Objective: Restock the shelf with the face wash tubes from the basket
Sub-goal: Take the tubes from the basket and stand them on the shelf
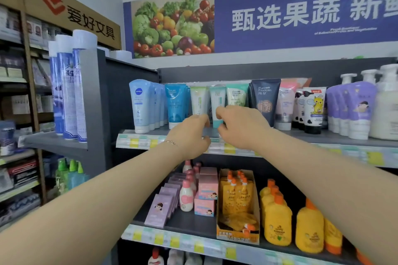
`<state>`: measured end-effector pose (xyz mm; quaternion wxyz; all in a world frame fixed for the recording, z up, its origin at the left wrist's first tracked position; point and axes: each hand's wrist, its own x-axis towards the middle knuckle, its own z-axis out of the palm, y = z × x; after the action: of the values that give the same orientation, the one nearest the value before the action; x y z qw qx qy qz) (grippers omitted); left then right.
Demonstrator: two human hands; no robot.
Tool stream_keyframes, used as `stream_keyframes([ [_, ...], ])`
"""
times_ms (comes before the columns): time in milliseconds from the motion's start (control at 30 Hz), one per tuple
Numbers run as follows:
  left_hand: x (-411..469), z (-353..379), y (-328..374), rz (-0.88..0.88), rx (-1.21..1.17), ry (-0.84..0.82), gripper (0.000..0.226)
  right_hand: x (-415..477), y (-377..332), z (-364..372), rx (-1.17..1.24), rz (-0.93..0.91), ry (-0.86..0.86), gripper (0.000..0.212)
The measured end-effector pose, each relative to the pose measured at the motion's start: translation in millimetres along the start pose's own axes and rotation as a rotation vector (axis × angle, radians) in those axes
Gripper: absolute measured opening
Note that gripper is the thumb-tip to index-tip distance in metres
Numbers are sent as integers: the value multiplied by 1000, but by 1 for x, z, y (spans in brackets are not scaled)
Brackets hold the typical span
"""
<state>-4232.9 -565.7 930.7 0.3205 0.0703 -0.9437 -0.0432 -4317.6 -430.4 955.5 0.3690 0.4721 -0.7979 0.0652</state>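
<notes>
Face wash tubes stand cap-down in a row on the top shelf (301,135). My left hand (190,135) reaches up to a white-and-green tube (199,100) and curls its fingers round the tube's lower end, hiding the cap. Right beside it, my right hand (239,128) pinches the bottom of a white-and-teal tube (218,99) between forefinger and thumb. Both tubes are upright between a blue tube (176,103) and a mint tube (237,94). The basket is not in view.
Light blue tubes (140,105) stand at the row's left end; a dark navy tube (265,101), pink and cow-print tubes and purple pump bottles stand to the right. The lower shelf holds pink boxes and yellow bottles (277,221). Tall blue spray cans (69,92) stand at left.
</notes>
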Motion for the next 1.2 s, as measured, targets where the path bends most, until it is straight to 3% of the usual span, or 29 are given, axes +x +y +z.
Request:
stream_keyframes([
  [567,-5,-12,-102,-28,281,-31,24,64,-57,49,13,-16,-8,24],
  [667,-3,-23,-127,3,365,-25,20,84,-77,57,40,18,-14,17],
  [900,-2,-39,-196,-25,420,-22,21,123,-122,77,53,146,-12,30],
  [1033,3,-34,-223,-73,234,45,24,136,-133,88,459,328,-108,37],
  [1200,15,-28,-228,-176,-237,55,51,160,-143,96,817,518,-182,31],
])
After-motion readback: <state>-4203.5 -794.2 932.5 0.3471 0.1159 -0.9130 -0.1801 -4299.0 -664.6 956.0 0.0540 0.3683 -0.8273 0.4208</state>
